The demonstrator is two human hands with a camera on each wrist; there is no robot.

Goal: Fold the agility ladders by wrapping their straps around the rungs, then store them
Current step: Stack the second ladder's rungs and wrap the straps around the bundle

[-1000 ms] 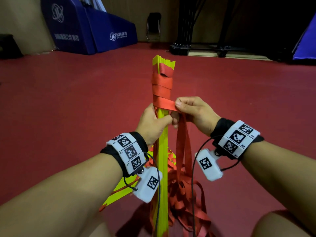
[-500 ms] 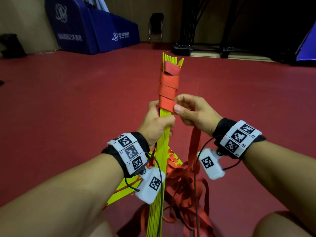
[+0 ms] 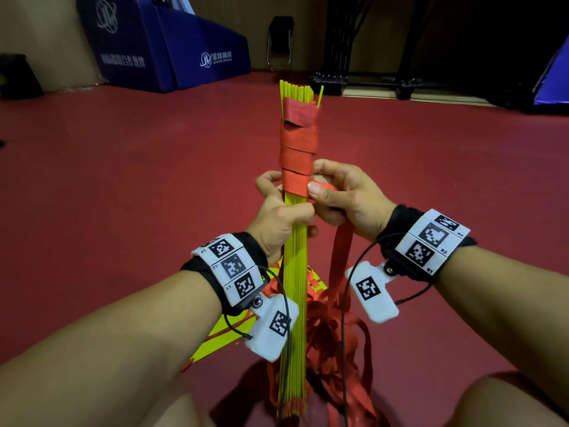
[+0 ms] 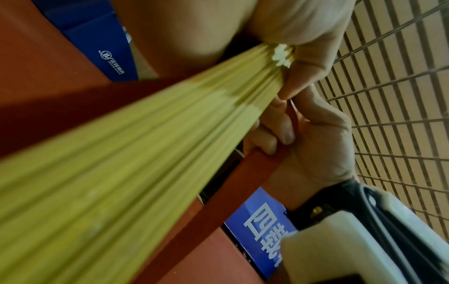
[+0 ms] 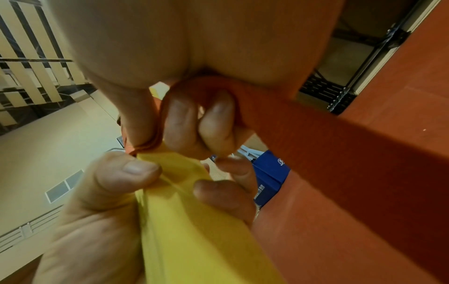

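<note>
We are over a red floor point(image 3: 123, 180), with blue padded blocks point(image 3: 160, 44) along its far left edge and a dark metal rack point(image 3: 363, 81) at the far edge.

In front of us stands a long bundle of yellow rungs point(image 3: 295, 272), held nearly upright, its upper end pointing away from us. Red strap point(image 3: 298, 143) is wound in several overlapping turns around the upper part of the bundle, leaving only the yellow tips bare above it. A loose pile of strap point(image 3: 332, 349) lies on the floor near our knees, and more yellow rungs point(image 3: 228, 331) lie flat on the floor under our left forearm.

Our left hand point(image 3: 281, 221) comes in from the lower left and is wrapped around the bundle just below the lowest turn, thumb across the front and fingers closed tight behind. In the left wrist view the thumb point(image 4: 306, 63) presses the rungs together.

Our right hand point(image 3: 341, 198) comes in from the right, just beside the left and touching it at the fingertips. Its thumb point(image 3: 317, 189) pins the strap against the right side of the bundle at the lowest turn, while the curled fingers point(image 5: 218, 123) hold a loop of strap. From that hand a free length of strap point(image 3: 341, 257) hangs down to the pile.
</note>
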